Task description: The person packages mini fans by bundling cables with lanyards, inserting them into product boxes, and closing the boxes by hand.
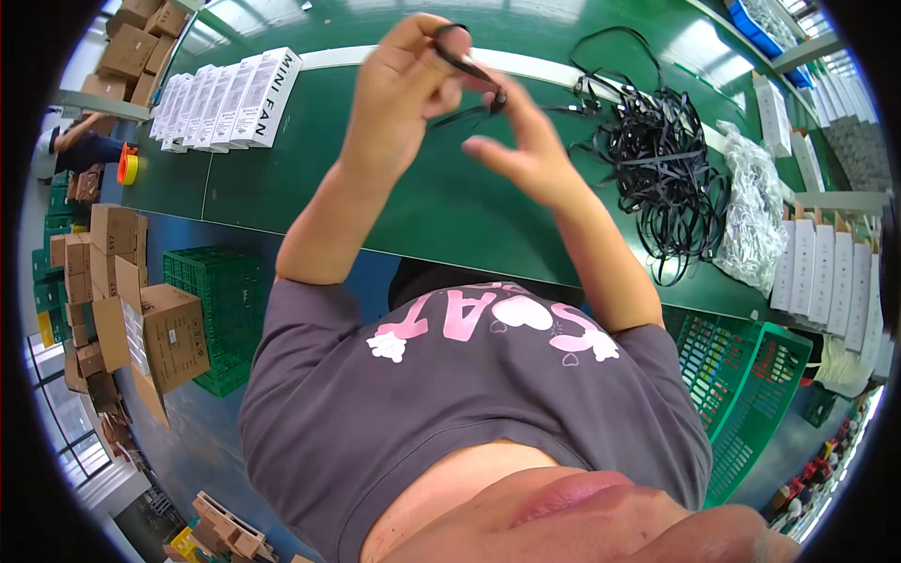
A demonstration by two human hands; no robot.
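Observation:
My left hand [408, 80] is raised over the table, its fingers closed in a pinch on a thin black strap [460, 62] that loops around the fingertips. My right hand [530, 145] is just beside it, with the thumb spread away from the fingers. The folded strap touches its index finger, and a loose length trails below between the hands. The other right fingers are partly hidden. To the right of that hand, a tangled heap of black straps [662, 155] with small metal-looking clips lies on the green table [441, 211].
White printed boxes [267, 98] stand in a row at the left; more white boxes [817, 272] are at the right. Clear plastic bags [751, 206] lie beside the straps. An orange-yellow tape roll [129, 164] sits at the left edge. Green crates [221, 310] and an open carton [174, 338] stand below.

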